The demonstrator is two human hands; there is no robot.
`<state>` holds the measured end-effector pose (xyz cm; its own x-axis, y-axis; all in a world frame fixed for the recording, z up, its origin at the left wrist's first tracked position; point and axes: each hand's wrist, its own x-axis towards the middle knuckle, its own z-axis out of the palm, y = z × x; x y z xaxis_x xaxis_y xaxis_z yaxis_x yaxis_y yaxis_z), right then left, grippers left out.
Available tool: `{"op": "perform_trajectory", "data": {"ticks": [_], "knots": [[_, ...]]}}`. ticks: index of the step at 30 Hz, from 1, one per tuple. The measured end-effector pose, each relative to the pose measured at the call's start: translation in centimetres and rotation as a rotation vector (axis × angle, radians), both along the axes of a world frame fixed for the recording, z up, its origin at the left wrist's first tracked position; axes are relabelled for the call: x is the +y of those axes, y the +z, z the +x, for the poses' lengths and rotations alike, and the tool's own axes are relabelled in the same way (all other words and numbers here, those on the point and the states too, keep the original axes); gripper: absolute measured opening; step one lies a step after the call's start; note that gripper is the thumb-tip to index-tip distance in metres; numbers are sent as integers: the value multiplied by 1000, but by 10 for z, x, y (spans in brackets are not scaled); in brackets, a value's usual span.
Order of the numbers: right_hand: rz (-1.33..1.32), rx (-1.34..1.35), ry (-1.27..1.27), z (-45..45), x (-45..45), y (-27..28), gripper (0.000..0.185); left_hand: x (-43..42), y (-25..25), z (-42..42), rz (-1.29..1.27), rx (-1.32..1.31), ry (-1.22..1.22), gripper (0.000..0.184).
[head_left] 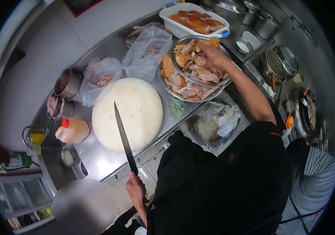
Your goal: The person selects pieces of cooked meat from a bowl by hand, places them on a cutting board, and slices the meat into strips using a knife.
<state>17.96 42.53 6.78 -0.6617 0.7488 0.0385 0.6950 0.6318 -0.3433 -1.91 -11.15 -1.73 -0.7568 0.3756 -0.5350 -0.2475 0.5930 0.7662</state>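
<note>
Holding the knife (123, 135) aside looked safest: left hand (135, 189) clamped it; whether right hand (213, 58) gripped far meat (203, 74), I couldn't tell.

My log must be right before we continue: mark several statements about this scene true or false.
1. The left hand holds a long, steel-bladed knife. True.
2. The right hand rests on the round white cutting board. False: it is at the cut meat in the upper round steel bowl.
3. The rectangular white tub with blue handles is empty. False: it holds reddish-brown meat pieces.
4. An orange plastic jug with a red cap sits beside the board. True.
5. In this view, the knife overlaps the board. True.
</note>
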Motion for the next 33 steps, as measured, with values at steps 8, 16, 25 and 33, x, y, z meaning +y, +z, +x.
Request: {"op": "perform_trajectory", "data": {"ticks": [8, 16, 25, 33], "knots": [[-101, 563, -96, 33, 55, 25, 52, -13, -12, 3, 37, -56, 81, 74], [-169, 650, 8, 12, 40, 79, 40, -1, -14, -4, -11, -80, 101, 77], [-86, 783, 424, -134, -150, 24, 42, 5, 2, 1, -12, -115, 144, 74], [-413, 410, 726, -172, -216, -137, 44, -10, 0, 25, -188, -22, 157, 72]]}}
